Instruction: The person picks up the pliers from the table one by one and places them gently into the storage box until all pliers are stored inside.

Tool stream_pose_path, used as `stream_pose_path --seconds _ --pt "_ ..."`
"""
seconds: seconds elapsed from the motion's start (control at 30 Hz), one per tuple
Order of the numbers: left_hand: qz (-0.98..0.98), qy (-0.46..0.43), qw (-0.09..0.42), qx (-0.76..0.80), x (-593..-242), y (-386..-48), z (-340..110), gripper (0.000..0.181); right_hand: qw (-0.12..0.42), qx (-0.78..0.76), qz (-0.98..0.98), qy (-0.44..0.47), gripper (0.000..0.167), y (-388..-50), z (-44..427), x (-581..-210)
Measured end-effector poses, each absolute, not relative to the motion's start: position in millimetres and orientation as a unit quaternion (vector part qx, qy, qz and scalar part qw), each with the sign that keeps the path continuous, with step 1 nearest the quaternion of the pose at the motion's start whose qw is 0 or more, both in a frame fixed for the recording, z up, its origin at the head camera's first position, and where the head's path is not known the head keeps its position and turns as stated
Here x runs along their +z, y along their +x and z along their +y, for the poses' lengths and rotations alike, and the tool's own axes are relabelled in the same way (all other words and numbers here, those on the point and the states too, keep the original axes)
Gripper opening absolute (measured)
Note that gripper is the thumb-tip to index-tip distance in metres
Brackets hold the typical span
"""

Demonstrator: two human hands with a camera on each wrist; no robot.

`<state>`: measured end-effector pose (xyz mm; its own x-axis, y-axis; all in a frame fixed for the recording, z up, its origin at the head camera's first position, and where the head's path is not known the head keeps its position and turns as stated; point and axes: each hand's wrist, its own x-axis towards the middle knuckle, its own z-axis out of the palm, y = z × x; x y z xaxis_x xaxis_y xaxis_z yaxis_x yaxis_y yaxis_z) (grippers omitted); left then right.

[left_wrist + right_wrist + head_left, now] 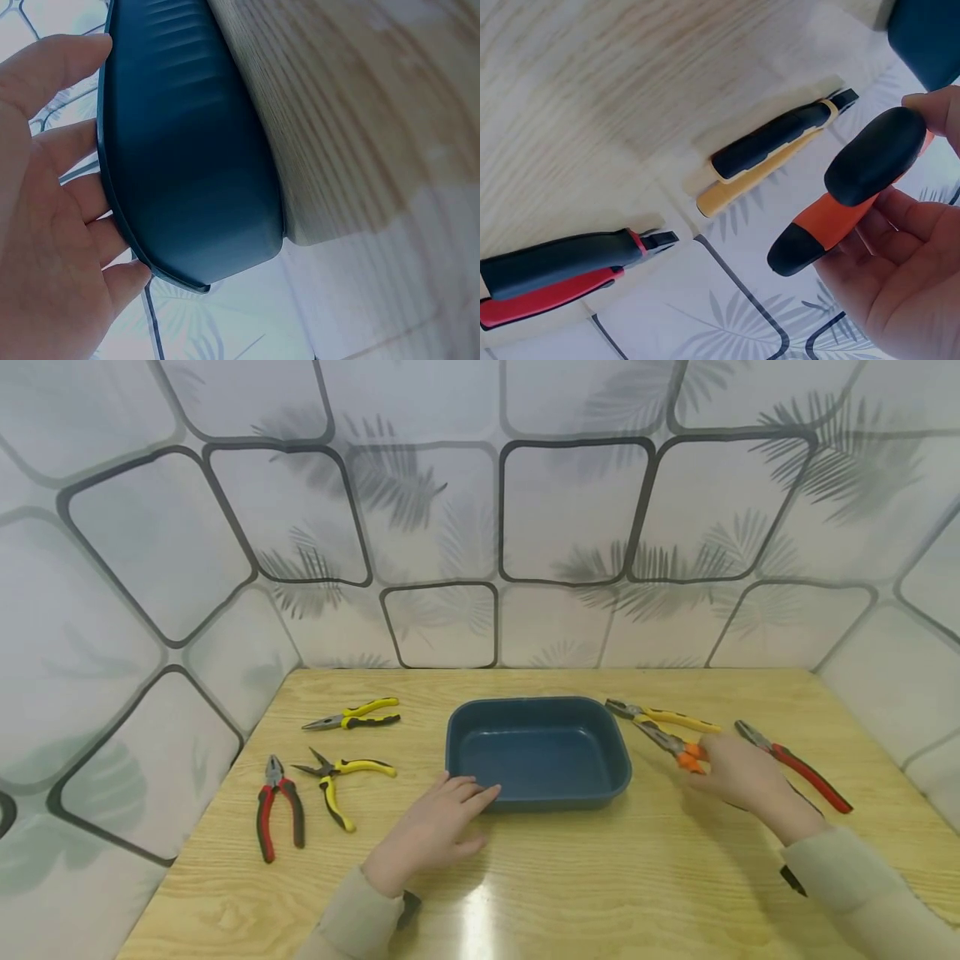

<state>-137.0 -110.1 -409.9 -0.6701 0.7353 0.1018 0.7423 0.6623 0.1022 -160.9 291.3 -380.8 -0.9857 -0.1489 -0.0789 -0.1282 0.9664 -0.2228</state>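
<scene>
Patterned backdrop [427, 518], wood table [570, 885], dark-blue tray [558, 804] mid-table. Tray looks light, stiff, smooth, maybe slippery; best hold is the rim.

Left hand [435, 827]: fingers loosely extended over tray's near-left rim, touching, no firm grip. Right hand [742, 772]: fingers curled round handles of orange-handled pliers [690, 756], thumb opposite.

Those pliers are just right of tray, jaws pointing at it, overlapping yellow pliers [678, 718] in head view; lifted or resting, can't tell. Likely dense, rigid, head-heavy, not fragile; handles probably grippy, hold near pivot for balance. Red-handled pliers [810, 777] farther right. Three more pliers [265, 818] left of tray.
</scene>
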Motion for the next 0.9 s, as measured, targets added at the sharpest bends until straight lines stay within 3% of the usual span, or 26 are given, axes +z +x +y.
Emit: stream_pose_path --seconds 0.9 --pt "-0.910 -0.407 0.024 -0.071 -409.5 -136.2 -111.5 0.063 -0.014 -0.104 0.982 -0.156 0.018 -156.9 247.6 -351.6"
